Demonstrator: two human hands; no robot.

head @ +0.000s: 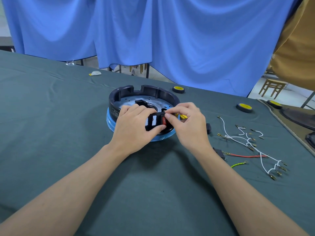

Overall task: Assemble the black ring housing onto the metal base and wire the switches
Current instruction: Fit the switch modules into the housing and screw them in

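In the middle of the frame, my left hand [134, 125] is holding the black ring housing [144, 99] while my right hand [185, 123] is pinching a red switch [164, 120] into it.

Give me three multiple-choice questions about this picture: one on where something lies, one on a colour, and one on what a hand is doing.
1. Where do the white wires lie, relative to the ring housing?
A. On the cloth, to its right
B. Inside it
C. Draped over its far rim

2. What colour is the switch pinched by the right hand?
A. Green
B. Red
C. White

3. What is the left hand doing?
A. Resting flat on the cloth
B. Holding a wire
C. Gripping the near side of the ring housing

Answers:
1 A: the wires are spread on the cloth right of the housing, apart from it.
2 B: red shows at the fingertips.
3 C: its thumb and fingers clasp the housing's near wall.
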